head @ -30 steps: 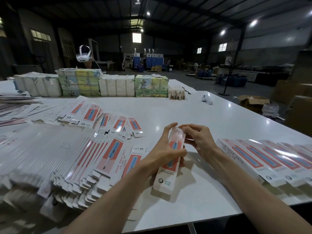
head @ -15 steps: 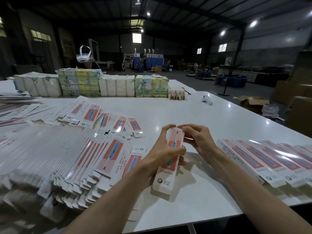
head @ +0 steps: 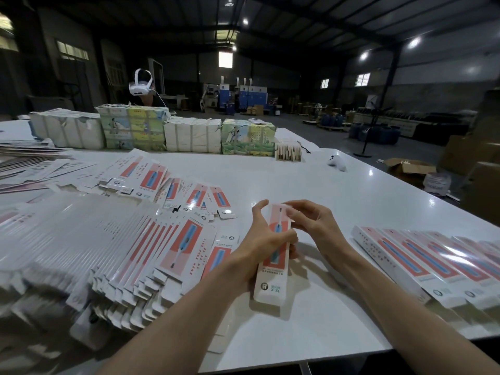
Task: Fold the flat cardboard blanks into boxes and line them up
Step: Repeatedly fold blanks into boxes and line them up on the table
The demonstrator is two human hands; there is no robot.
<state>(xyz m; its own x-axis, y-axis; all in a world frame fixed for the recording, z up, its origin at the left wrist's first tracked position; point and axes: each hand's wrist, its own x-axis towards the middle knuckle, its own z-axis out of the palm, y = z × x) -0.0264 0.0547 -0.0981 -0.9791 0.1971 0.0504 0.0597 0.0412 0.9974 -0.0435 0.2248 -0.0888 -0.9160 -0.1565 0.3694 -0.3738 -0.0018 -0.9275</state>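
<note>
A long white box with a red panel and blue toothbrush picture (head: 272,277) is held over the white table (head: 338,196). My left hand (head: 263,240) grips its middle, thumb across the front. My right hand (head: 311,221) pinches the box's far end with curled fingertips. A fanned stack of flat blanks (head: 113,247) lies to the left. A row of folded boxes (head: 422,261) lies side by side on the right.
More loose blanks (head: 173,185) lie spread further back. Wrapped bundles (head: 189,133) stand in a line across the far side of the table, with a white headset (head: 140,83) behind them. A small white object (head: 336,161) lies at the far right. Cardboard cartons (head: 408,169) sit on the floor.
Both hands and the box have stayed nearly in place. My right fingers have worked slightly at the far end of the box.
</note>
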